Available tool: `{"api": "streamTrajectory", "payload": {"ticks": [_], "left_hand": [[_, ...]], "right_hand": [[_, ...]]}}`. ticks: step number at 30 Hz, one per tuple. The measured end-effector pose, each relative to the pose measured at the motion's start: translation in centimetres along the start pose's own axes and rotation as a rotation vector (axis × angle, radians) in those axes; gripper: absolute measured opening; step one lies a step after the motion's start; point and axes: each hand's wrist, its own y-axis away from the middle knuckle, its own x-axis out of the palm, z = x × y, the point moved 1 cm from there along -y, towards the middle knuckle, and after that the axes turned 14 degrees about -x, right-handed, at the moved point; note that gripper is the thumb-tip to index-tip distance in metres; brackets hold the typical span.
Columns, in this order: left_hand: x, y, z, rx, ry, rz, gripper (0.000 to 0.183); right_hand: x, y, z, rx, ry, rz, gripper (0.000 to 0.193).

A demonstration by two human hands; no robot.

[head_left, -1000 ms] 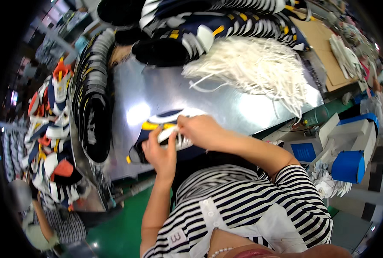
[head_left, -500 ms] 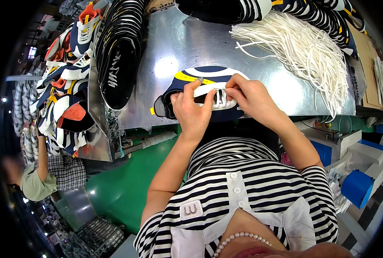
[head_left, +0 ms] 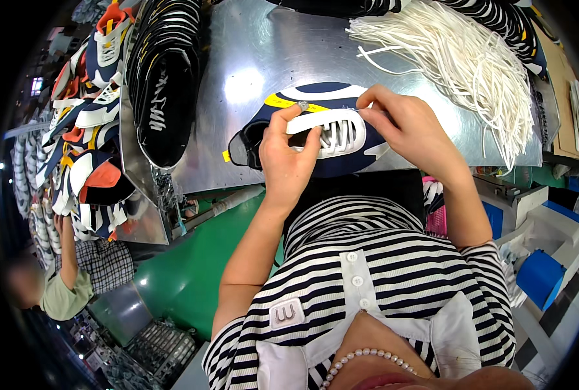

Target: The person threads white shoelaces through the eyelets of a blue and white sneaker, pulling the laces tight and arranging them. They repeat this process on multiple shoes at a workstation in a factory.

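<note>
A navy, white and yellow shoe upper (head_left: 315, 97) lies on its side on the metal table in front of me, its opening to the left and toe to the right. White shoelace (head_left: 339, 135) crosses the eyelets in several rows. My left hand (head_left: 286, 153) pinches the white eyelet edge near the opening, its thumb inside the gap. Just beyond the upper's far right edge is my right hand (head_left: 403, 123), with thumb and index finger pressed together. A thin pale strand, apparently shoelace, shows at those fingertips, though it is mostly hidden.
A heap of loose white laces (head_left: 458, 71) covers the table's right side. Nested dark uppers (head_left: 166, 97) stand to the left, with more along the back. Finished-looking uppers (head_left: 98, 110) pile up farther left, near another person (head_left: 68, 286). A white and blue machine (head_left: 542, 247) is at right.
My right hand has moved right and away from the eyelets, past the upper's edge. The left hand keeps its pinch. The whole view has shifted slightly.
</note>
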Motion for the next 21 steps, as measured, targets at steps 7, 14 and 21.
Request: {"api": "streamTrajectory", "payload": {"ticks": [7, 14, 21], "left_hand": [[0.7, -2.0, -1.2, -0.153, 0.039, 0.175, 0.045], [-0.5, -2.8, -1.8, -0.3, 0.13, 0.486, 0.054], [-1.0, -2.9, -0.9, -0.234, 0.27, 0.523, 0.04]], "right_hand": [[5.2, 0.5, -3.5, 0.036, 0.052, -0.405, 0.017], [6.4, 2.2, -6.3, -0.355, 0.159, -0.608, 0.024], [5.8, -0.2, -3.8, -0.509, 0.12, -0.386, 0.015]]}}
